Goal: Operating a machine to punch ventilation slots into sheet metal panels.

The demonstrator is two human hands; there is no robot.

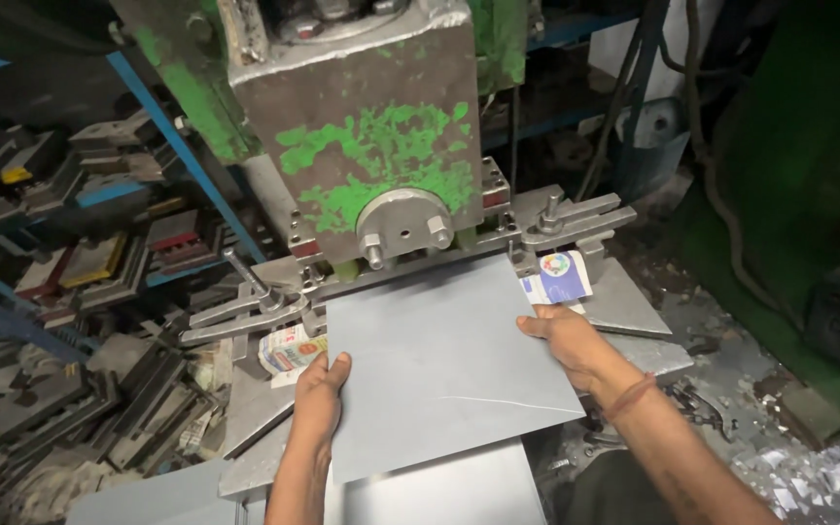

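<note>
A flat grey metal sheet [439,360] lies on the bed of a press, its far edge pushed under the worn green-and-grey ram [371,136]. My left hand [321,389] grips the sheet's left edge, thumb on top. My right hand [561,335] holds the right edge, fingers curled over it; a reddish thread band circles that wrist. Clamp bars [576,219] with bolts hold the tooling on both sides of the ram.
Another grey sheet [459,491] lies below the held one. Small printed packets [556,277] sit on the press bed at either side. Shelves of dark metal dies [70,253] fill the left. Shiny metal scrap [809,476] litters the floor at right.
</note>
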